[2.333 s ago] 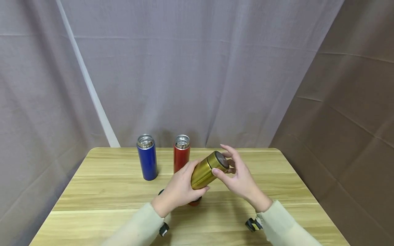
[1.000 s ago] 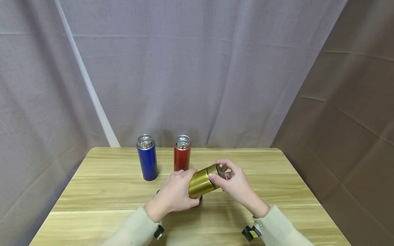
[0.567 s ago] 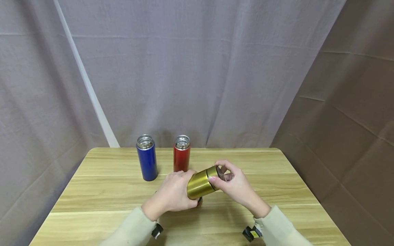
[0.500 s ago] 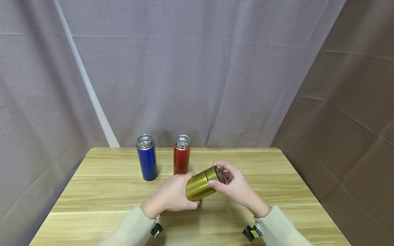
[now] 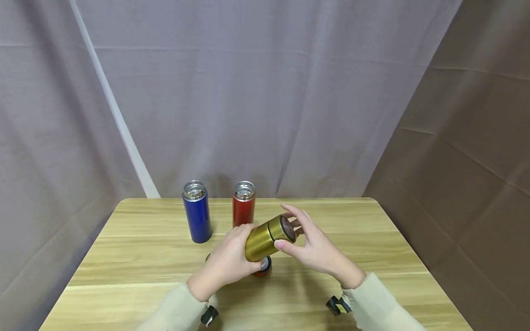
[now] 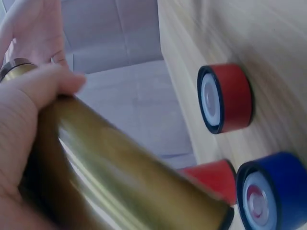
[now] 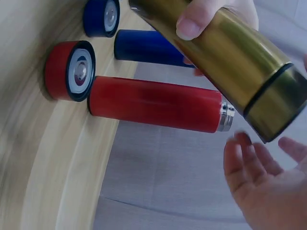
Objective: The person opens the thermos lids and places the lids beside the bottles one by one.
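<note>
My left hand (image 5: 229, 259) grips the body of a gold thermos flask (image 5: 257, 244), held tilted above the table with its lid end up and to the right. The lid (image 5: 277, 230) sits on the flask, a dark seam below it. My right hand (image 5: 316, 250) is spread around the lid end, thumb close to the seam. In the right wrist view its fingers (image 7: 235, 165) are loosely bent, apart from the lid. Behind stand a blue thermos flask (image 5: 197, 218) and a red thermos flask (image 5: 243, 211), both uncapped with steel necks showing.
A red lid (image 6: 235, 98) and a blue lid (image 6: 290, 187) lie on the wooden table (image 5: 372, 266), undersides up, in front of their flasks. My left hand mostly covers them in the head view. Grey curtains (image 5: 265, 92) hang behind and beside the table.
The right fingers, earlier curled on the gold flask's lid, have spread and loosened from it. Both hands and the flask have shifted slightly left and up, baring more of the red lid.
</note>
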The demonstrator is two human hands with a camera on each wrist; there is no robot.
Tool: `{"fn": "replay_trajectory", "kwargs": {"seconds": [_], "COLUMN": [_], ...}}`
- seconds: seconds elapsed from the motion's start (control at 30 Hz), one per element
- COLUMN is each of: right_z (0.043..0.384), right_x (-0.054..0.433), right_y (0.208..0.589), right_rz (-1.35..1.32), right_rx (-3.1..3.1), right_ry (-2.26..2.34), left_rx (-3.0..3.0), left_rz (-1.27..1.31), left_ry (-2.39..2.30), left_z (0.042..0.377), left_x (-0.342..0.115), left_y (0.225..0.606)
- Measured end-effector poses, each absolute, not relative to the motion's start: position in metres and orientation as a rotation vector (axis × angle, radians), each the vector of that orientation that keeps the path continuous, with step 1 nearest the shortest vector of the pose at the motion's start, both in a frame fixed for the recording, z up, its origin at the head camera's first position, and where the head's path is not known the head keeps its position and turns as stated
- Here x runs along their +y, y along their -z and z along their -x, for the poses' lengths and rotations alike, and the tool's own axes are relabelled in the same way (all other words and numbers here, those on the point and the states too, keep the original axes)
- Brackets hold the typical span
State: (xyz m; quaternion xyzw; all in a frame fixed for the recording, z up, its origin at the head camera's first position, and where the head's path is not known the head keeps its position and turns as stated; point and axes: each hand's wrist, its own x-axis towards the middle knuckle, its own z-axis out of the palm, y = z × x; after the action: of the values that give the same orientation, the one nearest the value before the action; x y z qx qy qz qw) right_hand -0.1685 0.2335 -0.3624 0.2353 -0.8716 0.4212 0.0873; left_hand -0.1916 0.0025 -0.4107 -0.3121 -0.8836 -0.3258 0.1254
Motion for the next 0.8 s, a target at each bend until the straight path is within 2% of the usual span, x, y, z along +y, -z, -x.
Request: {"fn": "replay_trajectory", "kwargs": {"seconds": [0.13,0.47,0.8], "right_z": [0.1698,0.1709,0.1713], "right_x": [0.2325,0.2277,0.2283], "right_y": [0.3643,0.3704,0.3717], "right_rz": [-0.663,-0.381,-0.490], "right_rx": [-2.600,-2.764,-2.742], "right_ry": [-1.228,-1.256,-1.270], "left_rx": [-2.528,-2.400,-2.379], "left_rz": [0.869,0.904,0.908], "left_ry": [0.787,0.482,0.475], "left_z": [0.1924,0.1953,0.1956], "left_x": [-0.0006,-0.0018,-0.0066], "left_y": [0.4109,0.4167,0.4165]}}
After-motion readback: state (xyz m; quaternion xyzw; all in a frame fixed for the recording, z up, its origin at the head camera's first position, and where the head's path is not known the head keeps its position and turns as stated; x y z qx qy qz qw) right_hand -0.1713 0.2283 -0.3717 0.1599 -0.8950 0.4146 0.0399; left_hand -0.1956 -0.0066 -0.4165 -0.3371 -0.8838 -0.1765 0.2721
